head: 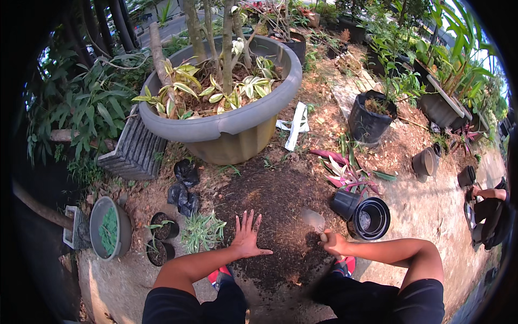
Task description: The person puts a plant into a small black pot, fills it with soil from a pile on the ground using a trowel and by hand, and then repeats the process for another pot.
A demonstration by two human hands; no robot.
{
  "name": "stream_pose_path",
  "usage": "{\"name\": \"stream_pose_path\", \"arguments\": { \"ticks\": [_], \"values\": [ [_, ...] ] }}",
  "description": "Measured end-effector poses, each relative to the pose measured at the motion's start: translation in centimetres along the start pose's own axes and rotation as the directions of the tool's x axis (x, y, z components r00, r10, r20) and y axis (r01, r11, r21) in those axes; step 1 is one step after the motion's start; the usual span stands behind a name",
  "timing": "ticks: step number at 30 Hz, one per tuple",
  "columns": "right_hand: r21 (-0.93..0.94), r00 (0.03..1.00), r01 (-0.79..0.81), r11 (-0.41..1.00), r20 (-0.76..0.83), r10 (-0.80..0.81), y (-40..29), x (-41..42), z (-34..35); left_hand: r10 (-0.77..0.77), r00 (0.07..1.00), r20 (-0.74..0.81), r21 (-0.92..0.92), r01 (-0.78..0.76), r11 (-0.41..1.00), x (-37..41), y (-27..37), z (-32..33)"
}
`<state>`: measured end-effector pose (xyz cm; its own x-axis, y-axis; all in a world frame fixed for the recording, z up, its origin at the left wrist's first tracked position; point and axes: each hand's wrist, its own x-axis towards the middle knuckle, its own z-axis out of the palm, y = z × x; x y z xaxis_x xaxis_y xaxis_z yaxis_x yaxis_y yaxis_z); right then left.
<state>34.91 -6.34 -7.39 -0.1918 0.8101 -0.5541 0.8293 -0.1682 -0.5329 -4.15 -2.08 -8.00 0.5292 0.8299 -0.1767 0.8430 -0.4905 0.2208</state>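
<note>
My left hand (246,237) is spread flat, fingers apart, at the left side of a heap of dark soil (267,194). Whether the palm touches the soil I cannot tell. A hand trowel (314,219) is gripped by its handle in my right hand (335,243), its blade at the right side of the heap. Just left of my left hand lies a clump of green-and-white spider plants (202,233). Beyond the trowel, a black plastic pot (345,204) lies tipped against nested black pots (370,218). Purple-pink leafy plants (348,174) lie loose behind them.
A large grey planter (226,133) with a chipped rim stands ahead. At left are black plastic bags (184,198), two small potted seedlings (164,225) and a grey tub (121,229) holding green material. A black grow bag (370,121) stands at right. Another person (491,214) sits far right.
</note>
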Motion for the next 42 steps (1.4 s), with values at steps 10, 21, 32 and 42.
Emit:
{"name": "stream_pose_path", "arguments": {
  "ticks": [10,21,32,42],
  "values": [
    [0.758,0.953,-0.302,0.578,0.252,0.168,-9.3,-1.4,3.6,-0.134,0.991,0.007,0.078,0.133,0.988,2.6,3.7,-0.4],
    [0.797,0.934,-0.351,0.492,0.337,0.120,-8.9,-2.2,2.9,-0.087,0.995,0.053,0.001,0.087,0.996,4.7,7.6,-1.8],
    [0.173,0.980,0.120,0.978,-0.175,-0.090,-9.9,-3.0,-1.5,-0.172,0.981,-0.087,-0.082,0.165,0.983,4.1,3.3,-4.6],
    [0.000,0.952,-0.021,1.000,-0.305,0.020,-6.0,0.9,-2.6,-0.251,0.965,0.082,-0.002,0.252,0.968,1.8,-1.6,-2.5]
  ]
}}
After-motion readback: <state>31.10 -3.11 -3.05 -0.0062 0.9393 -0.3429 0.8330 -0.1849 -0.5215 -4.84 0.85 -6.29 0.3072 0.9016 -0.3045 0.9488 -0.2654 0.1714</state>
